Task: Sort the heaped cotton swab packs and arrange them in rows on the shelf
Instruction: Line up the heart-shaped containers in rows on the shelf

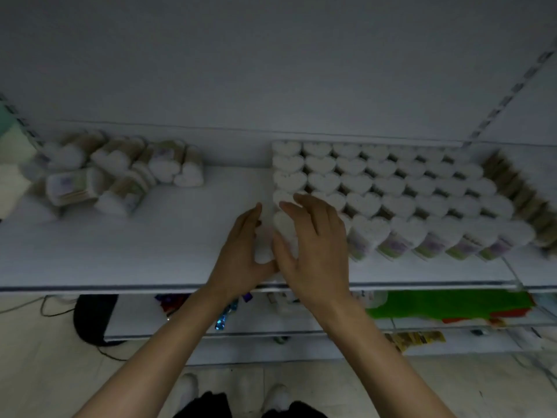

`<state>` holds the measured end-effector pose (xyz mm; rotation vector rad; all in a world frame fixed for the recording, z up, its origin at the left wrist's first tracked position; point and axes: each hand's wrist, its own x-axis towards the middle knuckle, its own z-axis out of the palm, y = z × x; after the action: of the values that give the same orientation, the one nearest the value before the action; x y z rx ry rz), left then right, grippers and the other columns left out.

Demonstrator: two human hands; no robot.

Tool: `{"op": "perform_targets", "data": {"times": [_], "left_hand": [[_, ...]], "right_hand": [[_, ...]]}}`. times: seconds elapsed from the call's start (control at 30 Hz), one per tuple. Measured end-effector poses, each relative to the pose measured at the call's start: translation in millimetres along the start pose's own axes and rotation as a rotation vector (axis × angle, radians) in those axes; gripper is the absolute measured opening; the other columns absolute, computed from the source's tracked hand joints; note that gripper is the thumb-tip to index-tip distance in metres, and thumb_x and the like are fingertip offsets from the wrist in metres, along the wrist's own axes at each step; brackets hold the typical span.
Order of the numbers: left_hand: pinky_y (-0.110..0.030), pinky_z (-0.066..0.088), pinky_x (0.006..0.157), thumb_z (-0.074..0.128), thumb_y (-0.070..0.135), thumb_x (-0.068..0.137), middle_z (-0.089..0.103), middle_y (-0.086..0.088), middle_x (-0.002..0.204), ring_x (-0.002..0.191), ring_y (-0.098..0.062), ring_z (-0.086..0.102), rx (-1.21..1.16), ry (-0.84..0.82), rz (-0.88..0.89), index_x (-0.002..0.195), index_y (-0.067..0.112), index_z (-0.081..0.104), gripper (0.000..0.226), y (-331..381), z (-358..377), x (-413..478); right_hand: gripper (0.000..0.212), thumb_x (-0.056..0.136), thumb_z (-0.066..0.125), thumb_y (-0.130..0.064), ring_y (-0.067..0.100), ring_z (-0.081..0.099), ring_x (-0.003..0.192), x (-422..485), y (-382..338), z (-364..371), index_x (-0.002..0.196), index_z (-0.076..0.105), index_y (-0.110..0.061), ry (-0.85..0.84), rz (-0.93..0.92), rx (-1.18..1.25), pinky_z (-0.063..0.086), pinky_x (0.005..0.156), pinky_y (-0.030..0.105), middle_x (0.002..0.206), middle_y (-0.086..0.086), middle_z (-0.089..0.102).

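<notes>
Heart-shaped white cotton swab packs stand in neat rows (391, 188) on the right half of the white shelf (150, 251). A loose heap of the same packs (120, 173) lies at the back left. My left hand (241, 251) and my right hand (313, 245) close in from both sides on a pack (283, 227) at the front left corner of the rows. The left palm touches its left side. The right hand's fingers spread over its top and the packs behind it. A second pack (263, 251) shows between the hands.
Bare shelf surface lies between the heap and the rows. Brown-sided packs (518, 191) line the rows' right end. A lower shelf (452, 306) holds green and red items and small coloured packets. A dark bag (93, 318) and cables lie on the floor at left.
</notes>
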<state>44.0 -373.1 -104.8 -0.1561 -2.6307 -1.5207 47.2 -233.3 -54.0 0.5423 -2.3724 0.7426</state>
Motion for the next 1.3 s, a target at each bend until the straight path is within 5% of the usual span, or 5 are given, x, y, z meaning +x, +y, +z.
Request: {"op": "perform_targets", "data": {"times": [0.13, 0.57, 1.1, 1.2, 1.3], "left_hand": [[-0.035, 0.037, 0.107, 0.061, 0.072, 0.058, 0.036, 0.003, 0.146, 0.128, -0.015, 0.04, 0.112, 0.032, -0.006, 0.15, 0.018, 0.025, 0.113, -13, -48, -7], [0.003, 0.037, 0.076, 0.082, 0.028, 0.074, 0.053, 0.008, 0.123, 0.103, -0.007, 0.052, -0.075, 0.222, -0.168, 0.135, 0.023, 0.043, 0.074, -77, -126, -6], [-0.029, 0.041, 0.103, 0.075, 0.03, 0.082, 0.053, 0.009, 0.133, 0.12, -0.007, 0.049, -0.117, 0.065, -0.019, 0.14, 0.026, 0.041, 0.067, -82, -124, -8], [-0.031, 0.047, 0.097, 0.072, 0.034, 0.084, 0.062, 0.001, 0.126, 0.11, -0.014, 0.058, 0.032, 0.012, 0.051, 0.139, 0.017, 0.046, 0.064, -85, -122, -7], [-0.04, 0.047, 0.093, 0.07, 0.037, 0.083, 0.064, -0.004, 0.118, 0.106, -0.021, 0.059, 0.159, -0.024, 0.045, 0.134, 0.013, 0.048, 0.06, -82, -119, -3]], "right_hand": [[0.037, 0.088, 0.054, -0.028, 0.028, 0.053, 0.111, 17, -30, 23, 0.118, 0.061, -0.008, -0.055, 0.011, 0.098, 0.042, 0.091, 0.036, 0.12, 0.013, 0.06], [0.089, 0.086, 0.065, -0.038, 0.033, 0.041, 0.128, 110, -77, 171, 0.152, 0.007, -0.024, -0.627, 0.341, 0.039, 0.043, 0.097, 0.044, 0.15, 0.014, 0.026], [0.054, 0.085, 0.058, -0.056, 0.018, 0.07, 0.075, 86, -96, 80, 0.108, 0.063, -0.007, -0.815, 0.708, 0.271, 0.056, 0.069, 0.029, 0.088, 0.004, 0.072], [0.059, 0.089, 0.048, -0.06, 0.025, 0.059, 0.107, 71, -97, 76, 0.129, 0.053, -0.017, -0.616, 0.43, -0.129, 0.05, 0.087, 0.037, 0.12, 0.005, 0.06], [0.047, 0.083, 0.05, -0.05, 0.028, 0.061, 0.083, 57, -96, 78, 0.103, 0.068, -0.011, -0.382, -0.167, -0.282, 0.05, 0.065, 0.037, 0.097, 0.008, 0.066]]}}
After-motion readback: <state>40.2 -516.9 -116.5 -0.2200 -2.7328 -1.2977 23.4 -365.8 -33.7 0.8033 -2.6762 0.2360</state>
